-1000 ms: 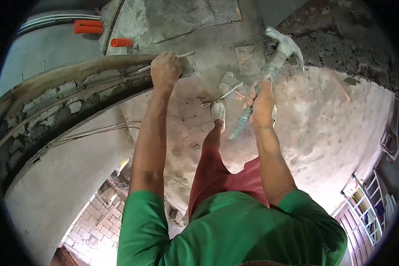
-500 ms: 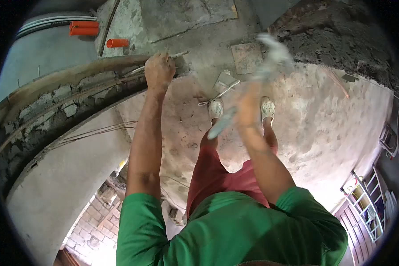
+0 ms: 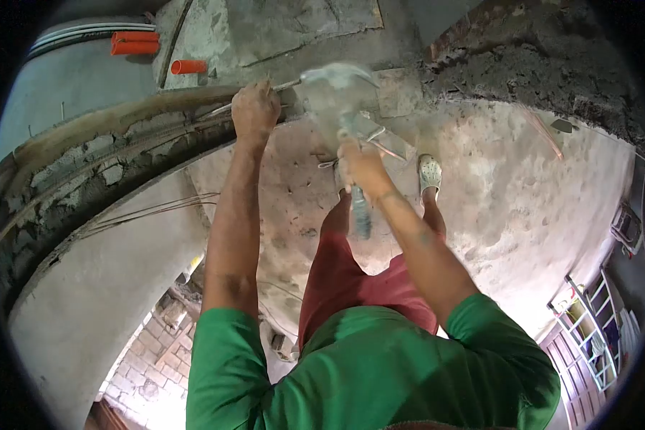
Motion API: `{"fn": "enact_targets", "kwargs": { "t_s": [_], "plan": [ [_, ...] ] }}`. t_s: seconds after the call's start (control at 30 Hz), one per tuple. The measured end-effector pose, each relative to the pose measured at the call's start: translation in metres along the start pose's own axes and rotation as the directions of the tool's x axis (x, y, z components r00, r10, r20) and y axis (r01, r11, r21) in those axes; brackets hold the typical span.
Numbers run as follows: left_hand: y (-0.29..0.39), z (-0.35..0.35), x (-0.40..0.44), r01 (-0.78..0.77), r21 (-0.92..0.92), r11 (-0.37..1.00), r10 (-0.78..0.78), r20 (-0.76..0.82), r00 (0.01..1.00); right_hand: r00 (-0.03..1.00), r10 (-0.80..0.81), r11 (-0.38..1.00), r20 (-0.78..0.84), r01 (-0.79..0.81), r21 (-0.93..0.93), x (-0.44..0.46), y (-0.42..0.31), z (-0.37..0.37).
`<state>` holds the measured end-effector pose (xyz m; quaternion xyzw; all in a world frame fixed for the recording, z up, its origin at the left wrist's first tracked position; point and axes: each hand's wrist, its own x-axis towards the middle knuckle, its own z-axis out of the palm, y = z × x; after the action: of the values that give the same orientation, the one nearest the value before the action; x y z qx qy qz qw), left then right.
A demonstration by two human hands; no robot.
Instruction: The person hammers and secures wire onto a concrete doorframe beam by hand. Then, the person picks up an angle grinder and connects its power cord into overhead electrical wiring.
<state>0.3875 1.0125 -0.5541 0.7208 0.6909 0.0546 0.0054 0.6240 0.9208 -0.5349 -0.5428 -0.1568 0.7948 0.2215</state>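
Note:
My left hand (image 3: 256, 113) is closed around a thin metal chisel or rod (image 3: 288, 84), which points left along the broken edge of a low wall (image 3: 115, 154). My right hand (image 3: 360, 168) grips the handle of a claw hammer (image 3: 362, 218). Its head, smeared by motion, is close to the rod's right end; contact cannot be made out. Rough mortar and lengths of rebar show in the broken wall edge beneath my left hand.
Orange pipe pieces (image 3: 135, 43) lie at the upper left. A square slab (image 3: 398, 93) rests on the floor beyond my feet. Dark rubble or soil (image 3: 545, 68) is heaped at the upper right. A white metal rack (image 3: 588, 330) stands at the lower right.
My right hand has swung the hammer leftward, bringing its head from the right over to the rod's end. My left hand has stayed nearly in place with the rod.

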Motion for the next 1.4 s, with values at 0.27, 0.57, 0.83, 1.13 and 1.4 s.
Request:
{"fn": "enact_targets", "kwargs": {
  "t_s": [0.27,0.57,0.83,1.13,1.4],
  "plan": [
    [-0.005,-0.002,0.005,0.03,-0.012,0.999,-0.029,0.047,0.998,0.981,0.137,0.984,-0.139,-0.119,0.129,-0.025,0.046,-0.079],
    [0.003,-0.02,0.006,0.113,0.034,0.993,-0.118,0.27,0.956,0.879,0.324,0.946,-0.351,-0.304,0.11,-0.055,0.135,-0.198],
    [0.042,-0.041,-0.098,0.055,-0.23,0.972,-0.031,0.106,0.994,0.826,0.389,0.861,-0.407,-0.483,-0.159,-0.025,0.151,-0.257],
    [-0.011,0.065,-0.427,0.397,-0.09,0.913,-0.189,0.77,0.609,0.846,0.302,0.488,-0.44,-0.533,-0.691,0.092,0.182,-0.366],
    [-0.049,0.103,-0.474,0.721,-0.044,0.692,-0.323,0.874,0.363,0.814,0.289,0.427,-0.504,-0.581,-0.693,0.127,0.149,-0.395]
  ]
}}
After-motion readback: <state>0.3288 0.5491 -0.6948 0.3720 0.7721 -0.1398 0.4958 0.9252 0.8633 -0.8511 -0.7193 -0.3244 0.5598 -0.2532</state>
